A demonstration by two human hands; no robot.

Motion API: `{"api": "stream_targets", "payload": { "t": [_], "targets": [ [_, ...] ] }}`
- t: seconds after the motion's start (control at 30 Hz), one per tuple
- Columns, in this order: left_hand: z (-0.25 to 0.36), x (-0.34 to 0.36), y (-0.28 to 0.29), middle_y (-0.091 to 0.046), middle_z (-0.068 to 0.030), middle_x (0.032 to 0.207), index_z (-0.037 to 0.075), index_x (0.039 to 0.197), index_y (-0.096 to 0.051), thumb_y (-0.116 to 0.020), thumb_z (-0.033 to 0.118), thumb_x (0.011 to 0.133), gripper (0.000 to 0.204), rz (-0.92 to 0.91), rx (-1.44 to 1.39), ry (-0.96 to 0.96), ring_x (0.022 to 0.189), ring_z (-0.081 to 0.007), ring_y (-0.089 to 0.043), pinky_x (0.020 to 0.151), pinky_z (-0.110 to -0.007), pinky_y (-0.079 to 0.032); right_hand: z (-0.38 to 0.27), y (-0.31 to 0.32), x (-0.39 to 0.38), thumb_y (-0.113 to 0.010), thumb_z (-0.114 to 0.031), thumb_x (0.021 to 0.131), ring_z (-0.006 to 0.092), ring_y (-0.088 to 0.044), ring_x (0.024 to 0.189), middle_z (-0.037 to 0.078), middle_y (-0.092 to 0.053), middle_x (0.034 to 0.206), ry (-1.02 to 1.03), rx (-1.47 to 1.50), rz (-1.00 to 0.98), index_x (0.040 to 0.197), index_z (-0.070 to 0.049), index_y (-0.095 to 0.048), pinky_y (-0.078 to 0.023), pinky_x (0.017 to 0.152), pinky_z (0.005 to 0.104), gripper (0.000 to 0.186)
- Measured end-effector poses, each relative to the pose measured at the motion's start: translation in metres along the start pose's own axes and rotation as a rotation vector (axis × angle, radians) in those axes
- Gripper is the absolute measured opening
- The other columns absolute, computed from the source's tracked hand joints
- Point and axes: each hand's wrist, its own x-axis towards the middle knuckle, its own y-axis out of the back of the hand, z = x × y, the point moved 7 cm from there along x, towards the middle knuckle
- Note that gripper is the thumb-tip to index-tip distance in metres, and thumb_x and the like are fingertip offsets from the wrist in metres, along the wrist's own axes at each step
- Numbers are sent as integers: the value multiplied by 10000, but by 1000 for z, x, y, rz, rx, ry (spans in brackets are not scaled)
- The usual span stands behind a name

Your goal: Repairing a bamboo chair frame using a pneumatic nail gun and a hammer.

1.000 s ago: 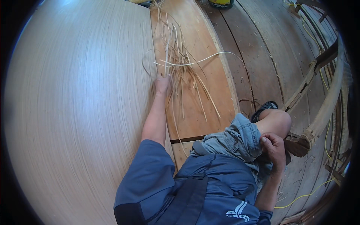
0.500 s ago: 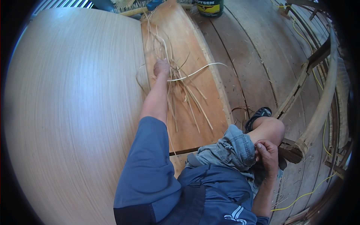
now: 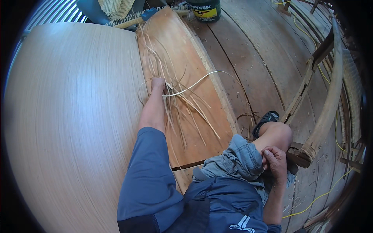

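Note:
My left hand (image 3: 157, 83) reaches out over a reddish-brown wooden board and is closed on a loose bunch of rattan strips (image 3: 178, 112). The strips fan out on both sides of the fist, some lying along the board. One pale strip (image 3: 200, 79) curves off to the right past the board's edge. My right hand (image 3: 276, 160) rests by my bent right knee, next to the rolled hem of the denim shorts (image 3: 248, 155). Its fingers are curled together; whatever they may hold is hidden.
A large light wood-grain panel (image 3: 77, 116) lies at the left of the wooden board (image 3: 190, 46). A dark bucket (image 3: 205, 11) stands on the plank floor (image 3: 252, 46). At the right are a bent pole frame (image 3: 330, 105) and a yellow cord (image 3: 311, 204). Woven cane webbing (image 3: 116, 7) lies far left.
My left hand has drawn slightly nearer and left in the picture, with the strips shifting along. The view has tilted a little. My right hand stays by the knee.

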Motion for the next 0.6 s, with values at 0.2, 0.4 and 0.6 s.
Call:
{"api": "stream_targets", "payload": {
  "t": [0.2, 0.4, 0.6],
  "targets": [
    [-14, -2, 7, -517, -68, 566, 70, 691, -563, -481, 18, 771, 125, -128, -613, 133, 404, -190, -448, 334, -348, -328, 5, 5, 0, -548, -126, 910, 53, -488, 460, 13, -571, 629, 11, 48, -1, 927, 0, -624, -390, 429, 173, 148],
    [-31, -30, 70, -503, -39, 582, 76, 715, -561, -475, 10, 770, 122, -14, -680, 183, 403, -186, -430, 329, -336, -315, 4, 2, 2, -560, -145, 909, 58, -477, 449, 13, -563, 616, 27, 45, -41, 917, 1, -617, -381, 423, 176, 157],
    [-16, -31, 28, -514, -66, 588, 63, 710, -556, -481, 20, 767, 104, -88, -488, 136, 423, -191, -466, 342, -357, -358, 5, 14, -3, -565, -156, 908, 58, -473, 443, 11, -556, 603, 29, 26, 35, 906, -3, -618, -373, 417, 177, 162]
  ]
}}
